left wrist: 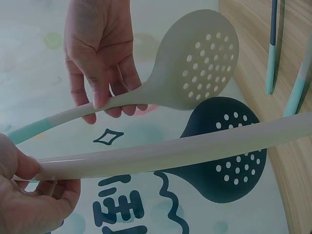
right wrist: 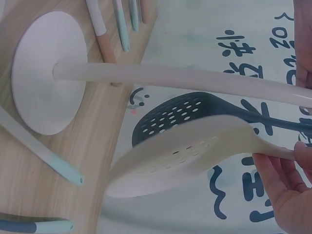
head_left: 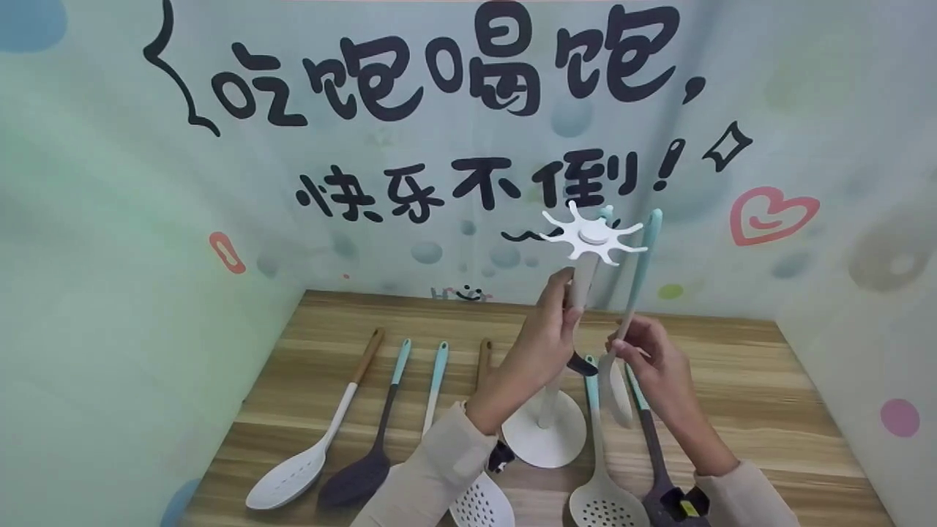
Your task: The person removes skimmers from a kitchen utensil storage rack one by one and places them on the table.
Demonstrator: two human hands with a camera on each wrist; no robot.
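Note:
A white utensil stand point(head_left: 583, 282) rises from a round base, with a ring of hooks point(head_left: 593, 233) at its top. My left hand point(head_left: 531, 348) grips its pole just under the hooks. A dark skimmer point(left wrist: 224, 180) with round holes hangs head-down behind the pole. My right hand point(head_left: 659, 366) pinches a beige skimmer point(left wrist: 204, 63) at its neck, mint handle up and perforated head down. That handle's tip is beside the right-hand hooks; whether they touch I cannot tell.
Along the wooden table point(head_left: 761, 395) lie a white slotted spoon point(head_left: 289, 479), a dark turner point(head_left: 359, 476), a white skimmer point(head_left: 483, 501), another beige skimmer point(head_left: 604, 505) and a dark utensil point(head_left: 655, 454). A printed backdrop point(head_left: 468, 139) stands behind. My left sleeve covers part of the row.

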